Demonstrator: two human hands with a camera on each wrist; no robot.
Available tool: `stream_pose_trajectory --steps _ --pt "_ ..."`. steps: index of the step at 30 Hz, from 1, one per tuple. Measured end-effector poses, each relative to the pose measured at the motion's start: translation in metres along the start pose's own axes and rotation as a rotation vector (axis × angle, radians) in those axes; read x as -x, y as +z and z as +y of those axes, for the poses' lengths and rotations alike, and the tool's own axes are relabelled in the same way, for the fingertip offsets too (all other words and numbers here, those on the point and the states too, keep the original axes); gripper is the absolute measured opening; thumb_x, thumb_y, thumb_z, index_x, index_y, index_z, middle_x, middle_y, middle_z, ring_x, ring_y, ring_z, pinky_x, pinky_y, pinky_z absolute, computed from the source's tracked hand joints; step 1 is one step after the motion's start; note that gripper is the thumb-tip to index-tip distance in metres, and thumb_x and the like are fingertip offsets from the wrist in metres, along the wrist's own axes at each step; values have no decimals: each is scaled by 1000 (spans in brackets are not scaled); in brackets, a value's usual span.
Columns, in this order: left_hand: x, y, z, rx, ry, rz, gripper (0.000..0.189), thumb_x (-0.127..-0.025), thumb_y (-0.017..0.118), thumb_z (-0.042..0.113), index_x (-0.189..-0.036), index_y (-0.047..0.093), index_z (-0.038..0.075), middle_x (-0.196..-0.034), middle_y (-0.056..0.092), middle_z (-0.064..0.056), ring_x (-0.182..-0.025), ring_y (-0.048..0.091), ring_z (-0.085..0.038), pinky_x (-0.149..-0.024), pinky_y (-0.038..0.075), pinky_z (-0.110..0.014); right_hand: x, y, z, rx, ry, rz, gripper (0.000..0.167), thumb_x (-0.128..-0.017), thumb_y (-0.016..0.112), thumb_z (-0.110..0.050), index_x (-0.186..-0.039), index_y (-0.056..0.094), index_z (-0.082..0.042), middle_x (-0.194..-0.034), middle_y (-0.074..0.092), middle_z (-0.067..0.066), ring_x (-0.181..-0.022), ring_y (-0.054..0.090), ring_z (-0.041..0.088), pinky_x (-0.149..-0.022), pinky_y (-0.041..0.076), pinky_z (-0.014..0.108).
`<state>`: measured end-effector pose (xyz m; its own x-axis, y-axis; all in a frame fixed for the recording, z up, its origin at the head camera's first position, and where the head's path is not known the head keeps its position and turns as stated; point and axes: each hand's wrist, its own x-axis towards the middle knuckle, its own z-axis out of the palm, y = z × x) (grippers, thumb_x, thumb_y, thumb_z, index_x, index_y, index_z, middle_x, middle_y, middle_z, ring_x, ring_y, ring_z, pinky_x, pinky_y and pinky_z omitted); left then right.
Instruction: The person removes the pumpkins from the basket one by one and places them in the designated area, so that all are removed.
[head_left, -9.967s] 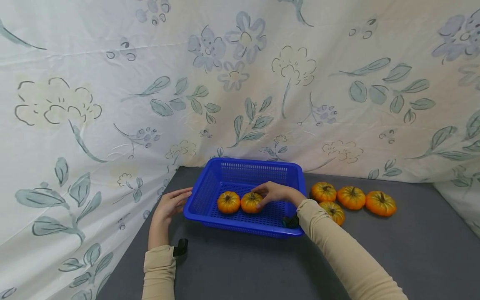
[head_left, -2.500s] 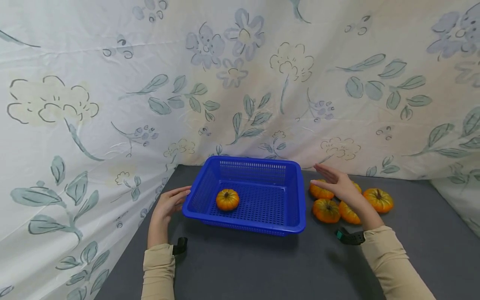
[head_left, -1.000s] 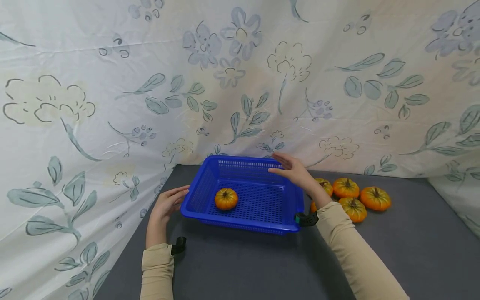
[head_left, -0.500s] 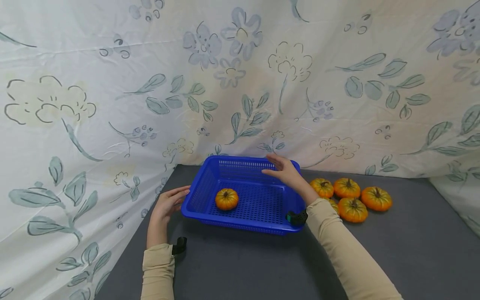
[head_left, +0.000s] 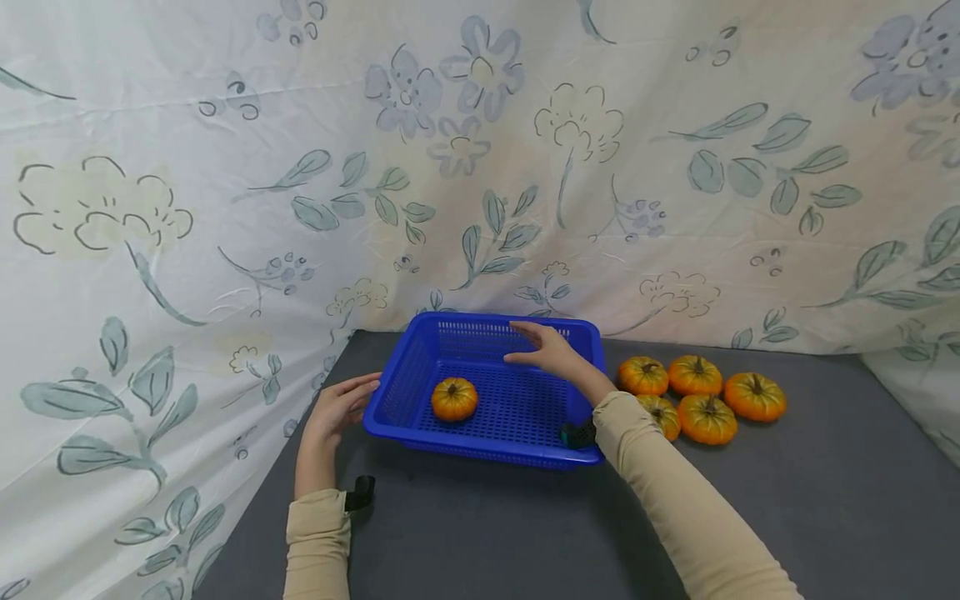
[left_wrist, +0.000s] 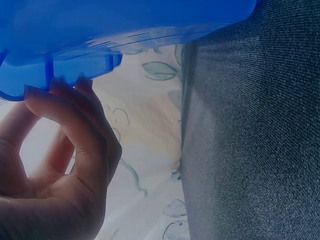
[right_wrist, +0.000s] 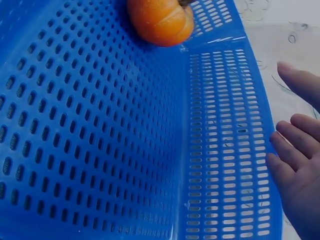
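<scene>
A blue plastic basket with slotted walls stands on the dark table. One small orange pumpkin sits on its floor, left of the middle; the right wrist view shows this pumpkin too. At the basket's left rim, my left hand holds the edge with bent fingers, their tips against the lip in the left wrist view. My right hand hovers over the right half of the basket. It is empty, thumb and fingers spread apart, right of the pumpkin.
Several more pumpkins lie clustered on the table right of the basket, partly behind my right sleeve. A floral cloth hangs behind and along the left side.
Ten seconds ago my right hand gripped a second pumpkin in the basket; that pumpkin is gone from there. Since then the right hand went to the cluster and returned leftward, empty. The left hand stayed.
</scene>
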<state>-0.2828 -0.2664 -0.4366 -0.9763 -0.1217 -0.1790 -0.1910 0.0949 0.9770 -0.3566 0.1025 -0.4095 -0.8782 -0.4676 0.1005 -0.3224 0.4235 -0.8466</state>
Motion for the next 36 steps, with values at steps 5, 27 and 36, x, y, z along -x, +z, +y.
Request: stream_pose_trajectory --steps 5,27,36 --pt "0 0 0 0 4 5 53 -87 74 30 -132 61 6 -91 71 15 -82 70 -6 -72 56 -27 -5 7 -2 40 -9 -63 73 -91 70 -21 -151 32 -3 -157 32 17 -147 28 35 -118 26 50" --pt "0 2 -1 -7 -1 9 53 -88 73 28 -134 59 5 -91 71 14 -82 70 -7 -72 56 -27 -22 39 -7 63 -8 -346 73 -91 70 -21 -152 32 -6 -158 31 16 -148 29 32 -117 28 51" --pt "0 3 0 -15 -5 17 53 -88 73 29 -134 59 6 -93 71 14 -83 70 -7 -72 55 -27 -27 49 -4 77 -11 -400 70 -92 68 -16 -151 32 -2 -157 31 19 -147 29 34 -117 27 52"
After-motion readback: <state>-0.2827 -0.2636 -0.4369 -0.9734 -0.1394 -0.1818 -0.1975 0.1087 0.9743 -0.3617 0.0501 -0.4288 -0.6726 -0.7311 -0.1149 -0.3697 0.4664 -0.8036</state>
